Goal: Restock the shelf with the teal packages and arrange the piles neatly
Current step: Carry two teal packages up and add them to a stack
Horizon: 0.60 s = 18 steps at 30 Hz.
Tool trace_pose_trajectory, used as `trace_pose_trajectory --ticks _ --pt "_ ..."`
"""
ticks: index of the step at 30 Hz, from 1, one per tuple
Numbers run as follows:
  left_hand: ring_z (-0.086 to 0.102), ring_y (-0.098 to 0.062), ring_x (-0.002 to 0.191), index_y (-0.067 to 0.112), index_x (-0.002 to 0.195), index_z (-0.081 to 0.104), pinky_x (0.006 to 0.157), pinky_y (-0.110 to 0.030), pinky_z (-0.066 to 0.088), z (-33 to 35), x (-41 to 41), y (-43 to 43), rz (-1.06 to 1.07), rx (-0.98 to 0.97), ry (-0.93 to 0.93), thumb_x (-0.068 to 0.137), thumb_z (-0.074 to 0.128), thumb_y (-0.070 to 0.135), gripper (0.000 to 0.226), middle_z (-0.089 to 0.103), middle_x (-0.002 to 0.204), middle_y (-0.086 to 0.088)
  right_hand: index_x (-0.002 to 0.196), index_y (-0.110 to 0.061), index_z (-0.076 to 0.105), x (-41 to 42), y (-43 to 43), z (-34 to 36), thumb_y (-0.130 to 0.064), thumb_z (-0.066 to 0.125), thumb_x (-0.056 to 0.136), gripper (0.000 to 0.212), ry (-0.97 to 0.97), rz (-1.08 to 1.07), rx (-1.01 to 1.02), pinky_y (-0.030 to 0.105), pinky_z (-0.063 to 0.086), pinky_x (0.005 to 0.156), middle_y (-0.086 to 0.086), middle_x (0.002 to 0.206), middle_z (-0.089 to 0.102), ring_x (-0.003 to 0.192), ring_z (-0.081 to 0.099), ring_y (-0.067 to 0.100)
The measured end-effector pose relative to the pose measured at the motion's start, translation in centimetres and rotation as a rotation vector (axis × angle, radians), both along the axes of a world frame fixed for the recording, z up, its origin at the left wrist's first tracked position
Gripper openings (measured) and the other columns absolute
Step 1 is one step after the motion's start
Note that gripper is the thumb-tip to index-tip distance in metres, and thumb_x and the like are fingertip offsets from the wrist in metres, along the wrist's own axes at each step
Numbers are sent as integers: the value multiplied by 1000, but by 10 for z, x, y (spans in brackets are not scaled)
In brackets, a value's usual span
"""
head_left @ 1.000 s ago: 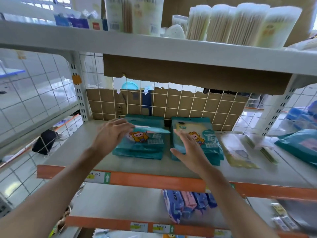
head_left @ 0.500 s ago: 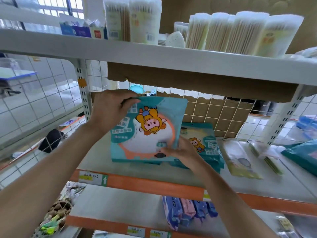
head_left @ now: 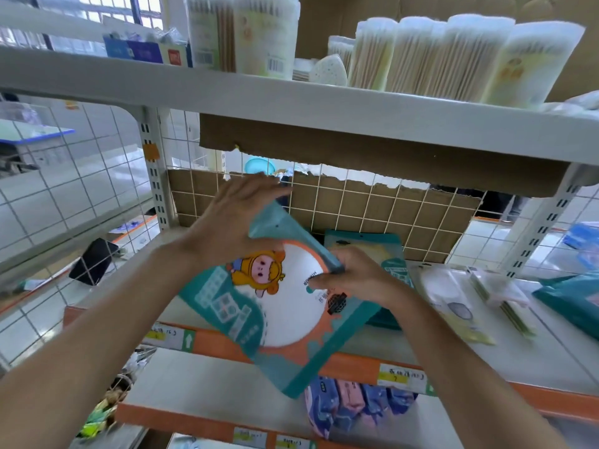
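Both hands on one teal package (head_left: 275,306): left hand (head_left: 240,228) wraps its far upper corner, right hand (head_left: 356,277) pinches the right edge, thumb on the printed face. Package is in the air, tilted, over the near edge of the shelf (head_left: 223,345), not yet on a pile.

Scene, big to small:
- Upper shelf (head_left: 291,95) close overhead, loaded with cotton-swab packs (head_left: 453,56).
- Wire grid (head_left: 324,202) with torn cardboard (head_left: 372,215) forms the far wall.
- Teal bag (head_left: 570,303) at far right of the shelf, clear flat packs (head_left: 453,303) left of it.
- One teal pile (head_left: 366,244) visible just behind the right hand. Anything further left is hidden by the held package.

Risks, my read:
- Package is soft and already bends at the far corner. With only corner and edge holds it can fold or slip when laid flat.
- It sits skewed to the pile, so setting it down as is leaves a crooked stack. Square it first.
- Right wrist is near the pile's near edge and could drag the top pack toward the front.
- Low headroom, so lifting higher risks hitting the upper shelf.

Text: package face seems to read "MIRROR" beside a cartoon figure in an orange hood. Other print is too small. Yellow price tag (head_left: 400,377) on the shelf front has handwriting, not legible.
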State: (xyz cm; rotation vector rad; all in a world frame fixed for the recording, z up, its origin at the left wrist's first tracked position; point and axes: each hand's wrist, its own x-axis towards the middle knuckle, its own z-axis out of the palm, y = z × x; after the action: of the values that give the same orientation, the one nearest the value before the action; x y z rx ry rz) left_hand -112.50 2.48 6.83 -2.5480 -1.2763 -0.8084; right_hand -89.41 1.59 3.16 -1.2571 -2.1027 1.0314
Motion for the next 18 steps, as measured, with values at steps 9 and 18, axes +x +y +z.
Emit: trace_pose_trajectory --ticks 9,18 --pt "50 -1 60 27 82 57 56 -12 40 6 17 6 -89 -585 180 84 66 27 9 53 70 13 80 -13 61 -2 6 8 -12 76 75 16 8 78 31 29 43 62 -1 72 62 66 59 13" --pt "60 -12 72 22 85 56 61 -20 47 -22 -38 22 72 -733 -303 91 55 16 9 59 81 0 118 -20 51 41 18 -11 -7 74 75 50 325 -296 35 17 52 68 5 109 64 85 64 7"
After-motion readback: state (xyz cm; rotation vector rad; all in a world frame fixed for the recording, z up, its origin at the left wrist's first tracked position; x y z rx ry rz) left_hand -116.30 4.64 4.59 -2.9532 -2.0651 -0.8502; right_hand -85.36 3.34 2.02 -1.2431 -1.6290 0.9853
